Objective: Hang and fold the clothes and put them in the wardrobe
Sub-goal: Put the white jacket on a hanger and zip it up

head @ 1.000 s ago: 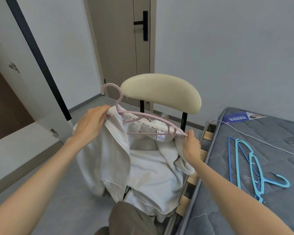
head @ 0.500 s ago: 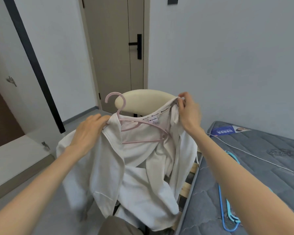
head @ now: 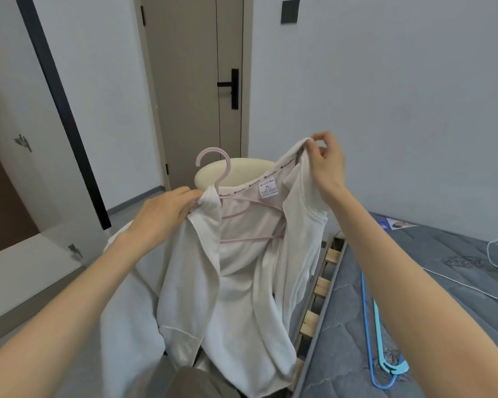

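Garment (head: 242, 282) (jacket, perhaps) half on hanger (head: 247, 239)

Both arms bare, stretched forward. Left hand (head: 167, 214) lower, fingers curled, gripping the jacket (head: 242, 282) at one shoulder. Right hand (head: 327, 163) higher, wrist bent, thumb and fingers pinching its collar edge.

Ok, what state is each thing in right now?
jacket, partly on hanger, collar end held up off it.
hanger, inside jacket, hook free.
left hand, grips jacket shoulder.
right hand, pinches collar.
room door, shut.
wardrobe door, open.
blue hangers, lying unused on mattress.
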A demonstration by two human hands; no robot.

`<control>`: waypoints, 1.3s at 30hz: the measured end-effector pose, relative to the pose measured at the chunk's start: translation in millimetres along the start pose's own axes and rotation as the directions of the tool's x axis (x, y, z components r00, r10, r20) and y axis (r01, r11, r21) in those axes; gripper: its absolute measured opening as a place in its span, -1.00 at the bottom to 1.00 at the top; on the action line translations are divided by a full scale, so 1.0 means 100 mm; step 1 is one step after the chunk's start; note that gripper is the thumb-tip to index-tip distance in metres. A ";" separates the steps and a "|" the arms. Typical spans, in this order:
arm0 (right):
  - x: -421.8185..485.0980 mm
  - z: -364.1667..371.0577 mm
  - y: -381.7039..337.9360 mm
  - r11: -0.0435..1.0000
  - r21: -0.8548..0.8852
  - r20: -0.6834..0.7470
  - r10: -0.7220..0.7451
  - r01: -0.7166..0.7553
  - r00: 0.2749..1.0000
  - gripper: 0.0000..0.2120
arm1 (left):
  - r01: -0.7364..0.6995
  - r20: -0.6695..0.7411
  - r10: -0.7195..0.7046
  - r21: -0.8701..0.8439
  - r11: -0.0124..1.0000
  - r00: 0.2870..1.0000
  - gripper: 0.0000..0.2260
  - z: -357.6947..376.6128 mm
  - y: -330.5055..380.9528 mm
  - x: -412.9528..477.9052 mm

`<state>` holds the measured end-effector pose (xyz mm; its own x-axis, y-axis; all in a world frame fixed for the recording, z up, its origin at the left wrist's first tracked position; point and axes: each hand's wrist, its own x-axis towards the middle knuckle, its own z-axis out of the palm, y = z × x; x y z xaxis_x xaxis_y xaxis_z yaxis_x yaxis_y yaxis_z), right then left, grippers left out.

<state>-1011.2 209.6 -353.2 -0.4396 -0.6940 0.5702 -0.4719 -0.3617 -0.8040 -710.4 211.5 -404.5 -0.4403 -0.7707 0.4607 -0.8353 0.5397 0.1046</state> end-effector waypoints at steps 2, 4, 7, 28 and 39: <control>0.03 0.00 -0.09 0.993 0.105 -0.021 0.055 -0.052 0.998 -0.94 | 0.004 -0.030 -0.003 0.016 1.000 1.000 -0.76 0.03 0.01 0.00; -0.02 0.08 -0.13 0.962 0.169 0.084 0.204 -0.216 0.975 -0.92 | 0.044 -0.107 -0.044 -0.003 0.999 0.993 -0.78 0.07 0.07 0.01; -0.27 0.26 -0.10 0.895 0.060 0.350 0.396 -0.442 0.849 -0.83 | 0.118 -0.196 -0.126 -0.052 0.992 0.973 -0.81 0.18 0.18 0.02; -0.99 0.36 0.61 0.838 0.006 0.210 0.532 -0.545 0.821 -0.48 | 0.284 -0.398 -0.424 -0.363 0.887 0.814 -0.76 0.33 0.07 -0.12; -0.31 -0.19 0.28 0.723 -0.671 0.084 -0.148 0.165 0.985 -0.86 | 0.303 -0.331 -0.366 -0.227 0.926 0.870 -0.71 0.24 -0.28 -0.24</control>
<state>-1025.1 232.8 -390.5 -0.2995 -0.6825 0.6667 -0.9265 0.0411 -0.3742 -684.0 207.0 -439.5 0.0317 -0.7559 0.6539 -0.8321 0.3425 0.4363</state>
